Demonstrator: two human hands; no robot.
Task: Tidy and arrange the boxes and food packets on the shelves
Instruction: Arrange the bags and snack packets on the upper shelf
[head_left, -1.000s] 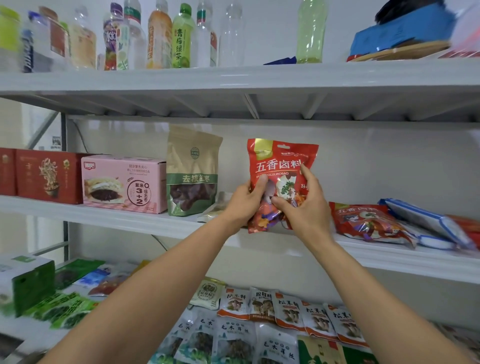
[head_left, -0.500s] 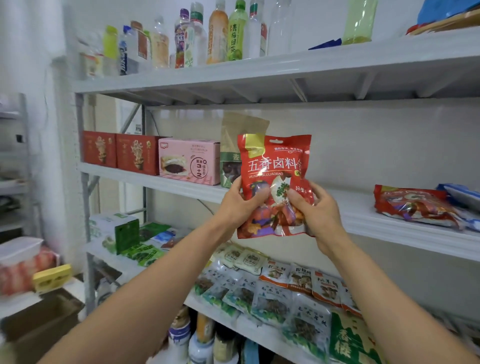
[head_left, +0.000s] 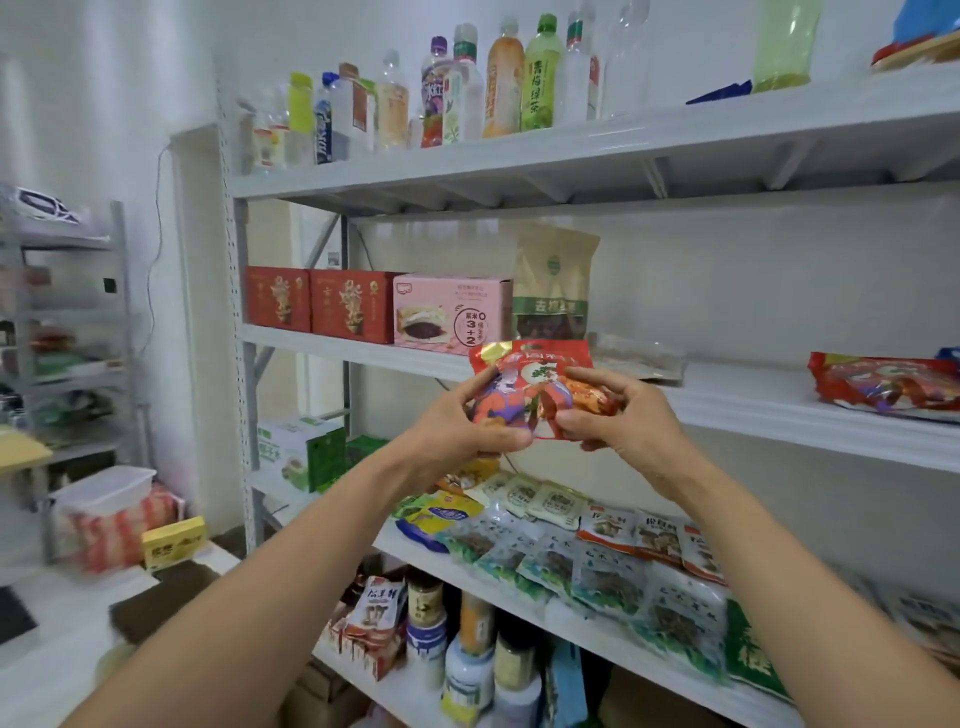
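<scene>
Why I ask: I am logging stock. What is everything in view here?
drink bottles: about twelve, mixed, top shelf
red boxes: 2, red, middle shelf left
pink box: 1, pink, right of those
brown pouch: 1, brown, upright beside pink box
held packet: 1, red, before middle shelf
lying packet: 1, red, middle shelf far right
green box: 1, green and white, lower shelf left
flat packets: many, green, white, orange, lower shelf
jars: several, mixed, bottom shelf
clear tub: 1, clear, left of rack
left hand: 1, grip on held packet's left side
right hand: 1, grip on its right side
</scene>
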